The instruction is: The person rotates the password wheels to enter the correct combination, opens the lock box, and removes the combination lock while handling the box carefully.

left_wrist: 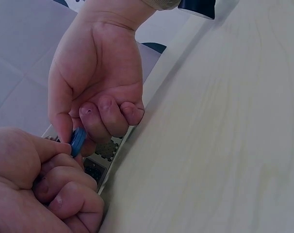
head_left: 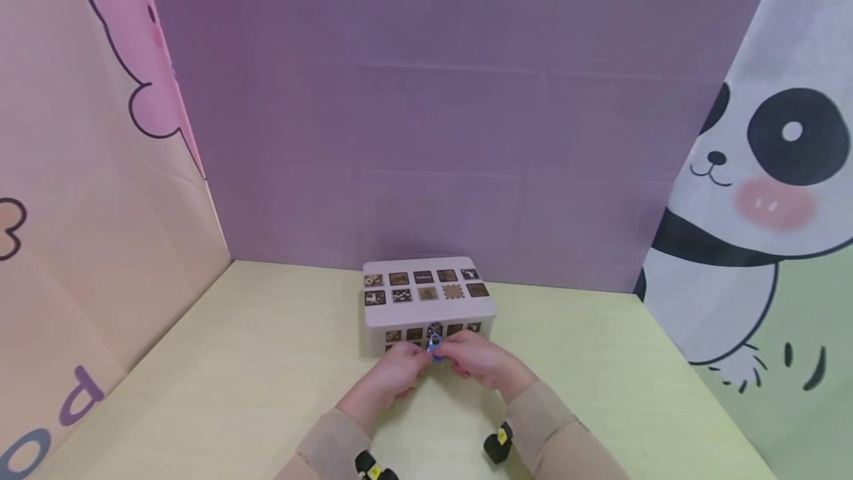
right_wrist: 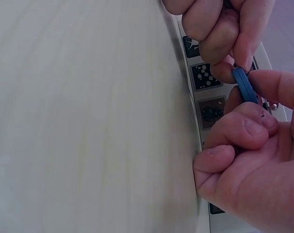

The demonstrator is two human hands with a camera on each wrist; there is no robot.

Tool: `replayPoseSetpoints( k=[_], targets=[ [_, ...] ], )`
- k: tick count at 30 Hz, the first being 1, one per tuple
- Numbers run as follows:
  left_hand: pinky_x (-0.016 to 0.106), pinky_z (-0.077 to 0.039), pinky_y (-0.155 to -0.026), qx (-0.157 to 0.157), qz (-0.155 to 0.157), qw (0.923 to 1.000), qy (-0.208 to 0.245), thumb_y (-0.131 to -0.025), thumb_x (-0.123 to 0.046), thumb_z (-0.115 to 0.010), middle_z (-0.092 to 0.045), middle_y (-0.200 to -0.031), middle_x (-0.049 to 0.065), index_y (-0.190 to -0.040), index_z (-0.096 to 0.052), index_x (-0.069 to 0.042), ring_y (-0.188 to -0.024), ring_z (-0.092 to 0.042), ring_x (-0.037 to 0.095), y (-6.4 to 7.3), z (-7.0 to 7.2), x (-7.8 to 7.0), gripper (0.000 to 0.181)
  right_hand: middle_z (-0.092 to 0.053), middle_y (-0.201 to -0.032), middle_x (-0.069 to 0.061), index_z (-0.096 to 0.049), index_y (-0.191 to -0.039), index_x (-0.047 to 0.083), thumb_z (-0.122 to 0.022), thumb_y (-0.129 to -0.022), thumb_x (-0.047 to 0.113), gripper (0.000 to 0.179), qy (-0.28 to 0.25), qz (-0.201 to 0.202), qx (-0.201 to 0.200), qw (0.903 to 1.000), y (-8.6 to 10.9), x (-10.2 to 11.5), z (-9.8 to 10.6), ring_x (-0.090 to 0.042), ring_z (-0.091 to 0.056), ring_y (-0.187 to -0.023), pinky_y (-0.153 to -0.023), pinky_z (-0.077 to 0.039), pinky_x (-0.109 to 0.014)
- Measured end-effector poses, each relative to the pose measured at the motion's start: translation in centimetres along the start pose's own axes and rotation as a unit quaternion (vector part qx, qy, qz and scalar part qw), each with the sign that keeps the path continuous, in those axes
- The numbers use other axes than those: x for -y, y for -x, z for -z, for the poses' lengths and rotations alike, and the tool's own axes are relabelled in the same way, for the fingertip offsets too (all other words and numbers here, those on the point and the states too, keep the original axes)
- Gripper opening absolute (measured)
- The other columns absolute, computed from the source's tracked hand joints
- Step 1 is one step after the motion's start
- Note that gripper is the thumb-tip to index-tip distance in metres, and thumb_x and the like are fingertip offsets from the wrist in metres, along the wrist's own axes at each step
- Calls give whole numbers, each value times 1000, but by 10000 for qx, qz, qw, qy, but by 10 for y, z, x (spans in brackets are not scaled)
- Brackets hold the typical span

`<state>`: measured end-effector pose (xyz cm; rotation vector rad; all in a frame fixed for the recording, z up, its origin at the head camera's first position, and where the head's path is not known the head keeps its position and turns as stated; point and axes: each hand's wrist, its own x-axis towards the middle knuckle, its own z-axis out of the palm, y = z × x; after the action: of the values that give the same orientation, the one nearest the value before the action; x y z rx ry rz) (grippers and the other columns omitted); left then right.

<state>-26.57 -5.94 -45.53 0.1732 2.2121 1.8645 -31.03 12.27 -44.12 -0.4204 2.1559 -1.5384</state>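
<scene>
Pinches a small blue padlock [head_left: 435, 349], so named from shape and place, at the near face of a white box [head_left: 426, 310] on the desk [head_left: 240, 361]. Grips it from the left between thumb and forefinger of the left hand [head_left: 400, 367], and from the right in the same way with the right hand [head_left: 483, 358], leaving almost no gap beyond the padlock's thickness. Curls the remaining fingers in toward each palm.

Looks partway through work on the fastening: has the lid down, with the padlock close to a silvery fitting [right_wrist: 274, 106], likely a latch, on the near face. Cannot tell, with fingers in the way, about locking or unlocking, or about any hooking through the fitting. Appears unfinished, given both hands on the padlock.

Carries two rows of picture squares on the lid, including a dark square [head_left: 423, 277] perhaps bearing words, too small to read. Reads a purple "d" [head_left: 81, 395] and a nearer blue "o" [head_left: 24, 454] on the left sheet [head_left: 80, 258]. Offers no legible brand.
</scene>
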Motion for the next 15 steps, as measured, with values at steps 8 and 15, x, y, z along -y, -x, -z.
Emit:
replayPoseSetpoints(
  k=[8,15],
  targets=[
    [20,-23,-40,34,-73,10000,-3,-102,-13,-53,-36,-55,-9,-95,-66,7,-43,-28,6,-1,0,1,24,-43,-62,2,-70,-99,-5,-61,-98,14,21,4,7,3,10000,0,1,0,-10,-34,-51,-50,-27,-22],
    [20,-22,-40,23,-132,9999,42,-102,-12,-53,-36,-55,-8,-93,-66,7,-43,-27,6,-1,0,2,25,-43,-61,3,-71,-98,-3,-60,-99,14,21,58,-49,-23,10000,-1,2,0,-9,-34,-50,-49,-27,-22]
  ],
)
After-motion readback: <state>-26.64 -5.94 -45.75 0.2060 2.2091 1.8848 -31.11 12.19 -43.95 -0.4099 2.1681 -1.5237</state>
